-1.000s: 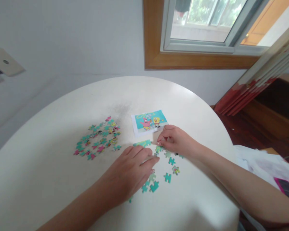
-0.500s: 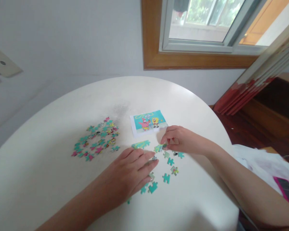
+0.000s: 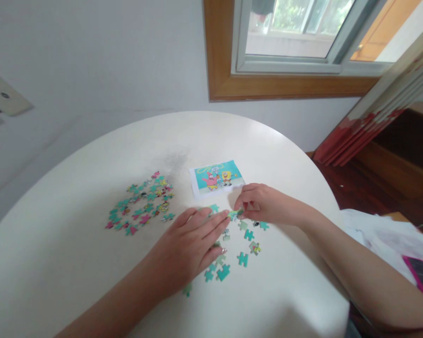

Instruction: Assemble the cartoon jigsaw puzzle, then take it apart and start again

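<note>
My left hand (image 3: pixel 190 246) lies palm down with its fingers stretched out, their tips touching the jigsaw pieces in front of it. It partly covers a joined strip of pieces (image 3: pixel 215 207). My right hand (image 3: pixel 261 202) pinches at a green and teal puzzle piece (image 3: pixel 234 215), thumb and index finger on its right end. Between and below the hands are several loose pieces, among them a teal piece (image 3: pixel 243 259), a yellow-marked piece (image 3: pixel 254 248) and a larger teal piece (image 3: pixel 223 272). Some pieces are hidden under my left hand.
A cartoon reference picture (image 3: pixel 216 178) lies just beyond my hands on the round white table (image 3: pixel 211 131). To the left is a spread of teal, pink and yellow pieces (image 3: pixel 150 206). White cloth or plastic (image 3: pixel 373 234) and a pink-edged dark object (image 3: pixel 421 274) are at the right.
My left hand has shifted up and forward, its fingertips now at the piece by my right hand and over the joined strip. The right hand stays nearly still.
</note>
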Tool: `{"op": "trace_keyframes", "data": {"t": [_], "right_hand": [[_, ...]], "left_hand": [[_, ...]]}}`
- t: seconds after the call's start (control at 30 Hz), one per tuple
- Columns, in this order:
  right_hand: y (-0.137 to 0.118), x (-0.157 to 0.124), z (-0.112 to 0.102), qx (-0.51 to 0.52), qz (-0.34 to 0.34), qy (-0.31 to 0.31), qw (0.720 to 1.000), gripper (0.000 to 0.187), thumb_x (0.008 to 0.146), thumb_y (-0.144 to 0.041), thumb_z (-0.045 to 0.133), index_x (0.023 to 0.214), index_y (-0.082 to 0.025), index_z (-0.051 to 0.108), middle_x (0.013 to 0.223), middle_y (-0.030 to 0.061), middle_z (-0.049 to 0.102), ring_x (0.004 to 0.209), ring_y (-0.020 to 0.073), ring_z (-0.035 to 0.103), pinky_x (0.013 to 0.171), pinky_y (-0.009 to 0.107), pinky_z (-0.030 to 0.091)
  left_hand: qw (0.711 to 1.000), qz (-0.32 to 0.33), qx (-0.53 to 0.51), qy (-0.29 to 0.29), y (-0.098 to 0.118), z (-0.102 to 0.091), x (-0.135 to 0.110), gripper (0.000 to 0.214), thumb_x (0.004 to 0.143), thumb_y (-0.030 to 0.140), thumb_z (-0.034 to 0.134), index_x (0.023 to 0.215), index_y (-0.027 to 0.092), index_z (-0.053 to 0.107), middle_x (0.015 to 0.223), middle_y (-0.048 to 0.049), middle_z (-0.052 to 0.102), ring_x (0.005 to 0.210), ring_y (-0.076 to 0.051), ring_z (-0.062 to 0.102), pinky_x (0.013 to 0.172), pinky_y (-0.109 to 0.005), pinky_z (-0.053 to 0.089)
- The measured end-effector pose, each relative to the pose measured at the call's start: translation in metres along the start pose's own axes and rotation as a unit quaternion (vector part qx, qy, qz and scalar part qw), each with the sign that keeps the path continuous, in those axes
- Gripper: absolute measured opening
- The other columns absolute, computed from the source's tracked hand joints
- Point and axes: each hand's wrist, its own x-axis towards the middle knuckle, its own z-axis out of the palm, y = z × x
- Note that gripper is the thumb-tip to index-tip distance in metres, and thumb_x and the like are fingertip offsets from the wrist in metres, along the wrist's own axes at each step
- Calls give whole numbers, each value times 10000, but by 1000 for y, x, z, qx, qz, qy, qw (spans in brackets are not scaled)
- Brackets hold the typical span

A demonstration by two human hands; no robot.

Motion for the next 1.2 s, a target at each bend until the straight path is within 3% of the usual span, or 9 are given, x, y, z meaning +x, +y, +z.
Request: {"op": "trace_keyframes", "data": {"t": [0.3,1.2], "right_hand": [[-3,0,-1,-7,1,-5,1000,120,807,-187,696,927,-183,700,805,29,644,781,142,585,733,260,437],[-4,0,-2,-13,-6,-6,1000,115,814,-179,678,925,-194,701,812,27,628,788,147,585,740,267,435]], "left_hand": [[999,20,43,17,-3,0,1,453,964,433,507,1366,225,530,1418,18,541,1217,-228,499,1062,-386,275],[1000,8,-2,5,1,1,0,467,963,457,493,1371,233,528,1405,-6,555,1236,-227,498,1089,-372,269]]}}
